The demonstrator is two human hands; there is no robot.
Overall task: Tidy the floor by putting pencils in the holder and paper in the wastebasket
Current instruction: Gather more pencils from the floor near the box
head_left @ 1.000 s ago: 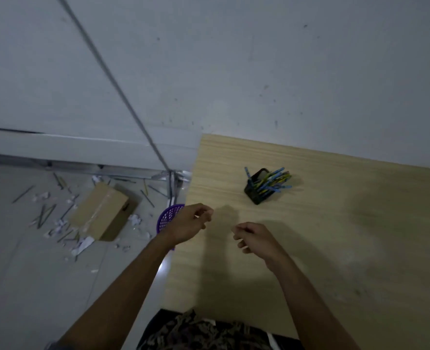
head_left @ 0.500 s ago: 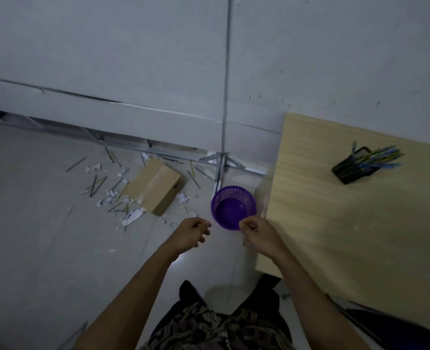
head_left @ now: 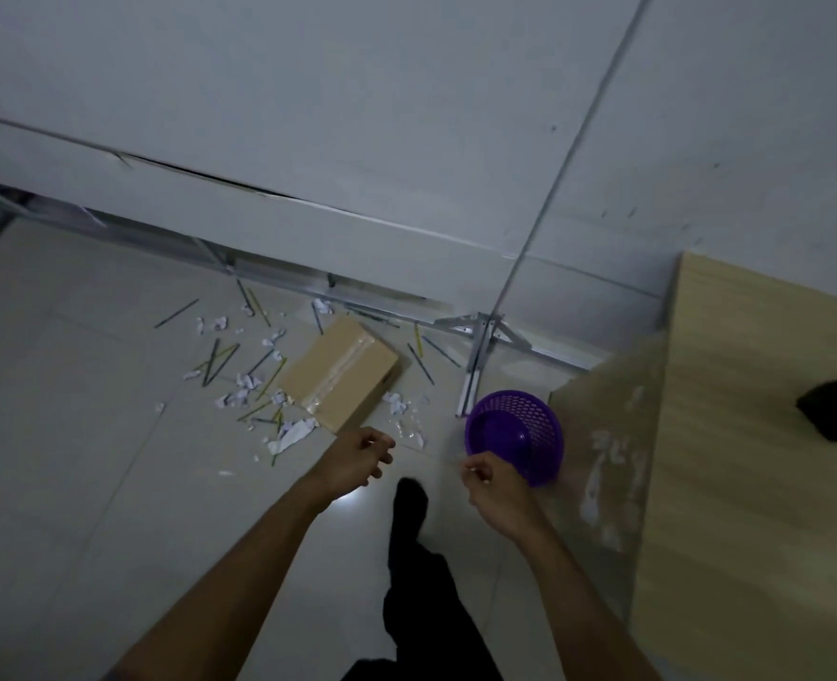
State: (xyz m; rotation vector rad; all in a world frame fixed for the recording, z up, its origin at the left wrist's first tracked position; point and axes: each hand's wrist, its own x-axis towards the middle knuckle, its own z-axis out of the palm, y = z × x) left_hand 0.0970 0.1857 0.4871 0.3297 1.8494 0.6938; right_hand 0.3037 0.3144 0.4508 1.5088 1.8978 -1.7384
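looking down at pencils [head_left: 214,362] and paper [head_left: 292,435] lying scattered on the floor [head_left: 63,484] around a box [head_left: 343,373], left of the purple basket [head_left: 546,449]. holding left hand [head_left: 355,459] loosely curled, empty; curling right hand [head_left: 497,486], unclear whether pinching anything.

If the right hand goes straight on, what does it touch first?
Probably the paper scraps beside the cardboard box, passing just left of the purple wastebasket, though depth is unclear.

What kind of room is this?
Probably a plain office or workroom: a wooden desk against a bare wall, a purple wastebasket beside it, and pencils and paper scraps scattered on the tiled floor.
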